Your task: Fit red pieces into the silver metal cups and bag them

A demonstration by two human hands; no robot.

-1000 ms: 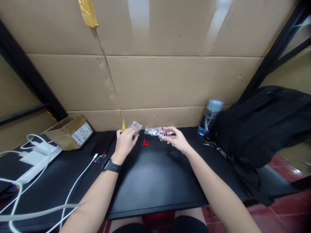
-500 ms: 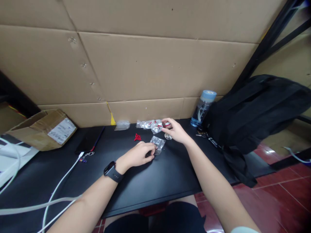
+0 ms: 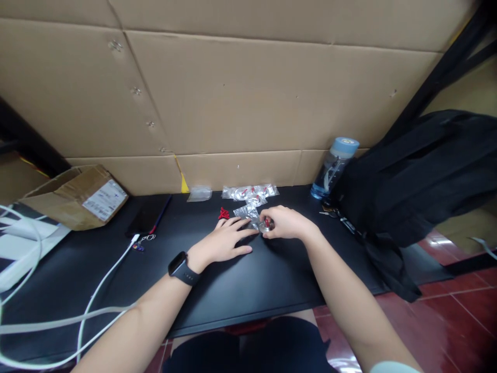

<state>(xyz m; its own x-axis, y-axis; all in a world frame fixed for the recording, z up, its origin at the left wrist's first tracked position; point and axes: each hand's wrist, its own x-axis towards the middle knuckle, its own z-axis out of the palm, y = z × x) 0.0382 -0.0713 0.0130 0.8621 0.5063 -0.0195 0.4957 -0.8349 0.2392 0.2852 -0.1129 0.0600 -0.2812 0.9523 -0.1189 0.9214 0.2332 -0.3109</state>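
Note:
My left hand (image 3: 221,242) lies palm down on the black table (image 3: 248,290), fingers spread. Its fingertips touch or cover the near edge of a clear plastic bag (image 3: 247,211). Beside that bag, my right hand (image 3: 289,223) pinches a small round silvery piece with a red part (image 3: 266,225) between thumb and fingers; its exact kind is unclear. Just beyond the left fingers is a little pile of red pieces (image 3: 223,213). Several similar silver-and-red pieces in clear bags (image 3: 250,193) lie in a row near the cardboard wall.
Flat clear plastic (image 3: 199,194) lies by the cardboard wall (image 3: 217,103). On the left are an open cardboard box (image 3: 73,199), a dark phone (image 3: 145,220) and white cables (image 3: 104,280). A water bottle (image 3: 334,168), keys (image 3: 330,210) and a black backpack (image 3: 419,181) are on the right.
My right hand has come nearer from the row of bags and grips the round piece that lay on the table. My left hand has opened from its curled hold at the plastic bag.

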